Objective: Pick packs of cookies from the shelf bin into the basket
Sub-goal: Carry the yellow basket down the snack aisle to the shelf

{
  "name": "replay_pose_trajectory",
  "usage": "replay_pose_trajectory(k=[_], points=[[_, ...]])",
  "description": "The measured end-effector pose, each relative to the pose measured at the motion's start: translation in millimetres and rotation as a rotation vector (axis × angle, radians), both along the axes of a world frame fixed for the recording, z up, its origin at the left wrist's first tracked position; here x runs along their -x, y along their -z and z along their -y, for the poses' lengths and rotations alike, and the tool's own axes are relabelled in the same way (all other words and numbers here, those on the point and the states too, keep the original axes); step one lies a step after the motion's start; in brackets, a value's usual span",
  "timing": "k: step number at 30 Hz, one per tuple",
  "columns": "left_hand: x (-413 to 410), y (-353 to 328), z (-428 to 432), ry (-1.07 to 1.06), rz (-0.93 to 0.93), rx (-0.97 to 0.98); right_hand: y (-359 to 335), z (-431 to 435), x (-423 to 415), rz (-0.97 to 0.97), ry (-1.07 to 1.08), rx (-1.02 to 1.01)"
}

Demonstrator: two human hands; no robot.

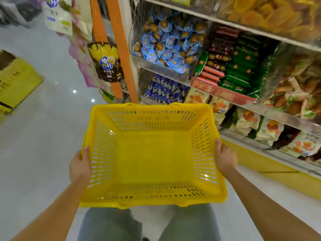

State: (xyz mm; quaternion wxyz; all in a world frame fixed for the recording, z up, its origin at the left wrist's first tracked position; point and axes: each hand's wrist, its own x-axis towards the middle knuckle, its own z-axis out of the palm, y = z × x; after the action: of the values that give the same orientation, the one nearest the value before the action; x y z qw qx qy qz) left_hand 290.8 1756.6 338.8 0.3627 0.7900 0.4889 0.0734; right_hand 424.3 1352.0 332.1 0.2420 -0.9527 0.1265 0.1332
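Head view: a yellow basket [152, 159] is held level in front of the body, above grey trousers [111, 223] and a pale floor [43, 136]. Its slotted bottom is seen in full.

Left hand [80, 168]: clamped on the basket's left rim, thumb laid over the edge. The fingers are hidden outside the wall.

Right hand [225, 159]: clamped on the right rim in the same way, thumb on the edge, fingers hidden behind the wall.

Packs of cookies [239, 73]: long green and red rolls, stacked in a shelf bin [217, 91] with a red front, up and to the right of the basket and well apart from both hands.

Blue packets [170, 42] are heaped in the bin just left of it. A dark snack bag [107, 61] is hung beside an orange post [121, 46]. Yellow crates [15, 79] are stood on the floor at far left.
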Motion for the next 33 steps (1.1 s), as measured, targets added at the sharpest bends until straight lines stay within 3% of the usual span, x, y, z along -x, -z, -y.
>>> replay_pose_trajectory(k=[6, 22, 33], points=[[0.8, 75.1, -48.2, 0.039, 0.004, -0.018, 80.7, -47.1, 25.0, 0.034, 0.069, 0.000], [-1.8, 311.3, -70.8, -0.232, 0.111, -0.077, 300.7, -102.5, -9.4, 0.169, -0.024, -0.012], [-3.1, 413.6, -80.8, -0.033, 0.181, -0.033, 378.3, -109.4, -29.1, 0.152, -0.048, -0.019]])
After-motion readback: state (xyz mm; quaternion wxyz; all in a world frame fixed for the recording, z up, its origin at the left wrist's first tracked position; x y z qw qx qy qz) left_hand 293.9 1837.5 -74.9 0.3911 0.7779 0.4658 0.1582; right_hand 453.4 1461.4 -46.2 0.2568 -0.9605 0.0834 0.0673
